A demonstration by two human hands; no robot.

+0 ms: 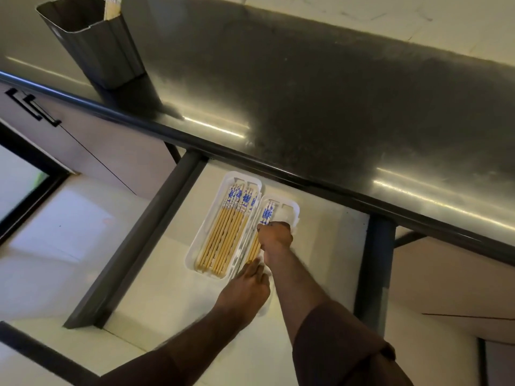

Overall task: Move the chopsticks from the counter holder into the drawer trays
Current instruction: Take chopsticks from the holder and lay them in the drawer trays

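Chopsticks going in right tray; right hand pinches them, left hand flat, empty; could slip, land crooked

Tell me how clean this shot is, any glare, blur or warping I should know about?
Head view: bright glare streaks run along the dark counter, with a broad shadow over its middle; wide-angle warping tilts the holder and bends the counter edge; the right hand is slightly motion-blurred over the right tray; the chopsticks in the left tray read sharp.
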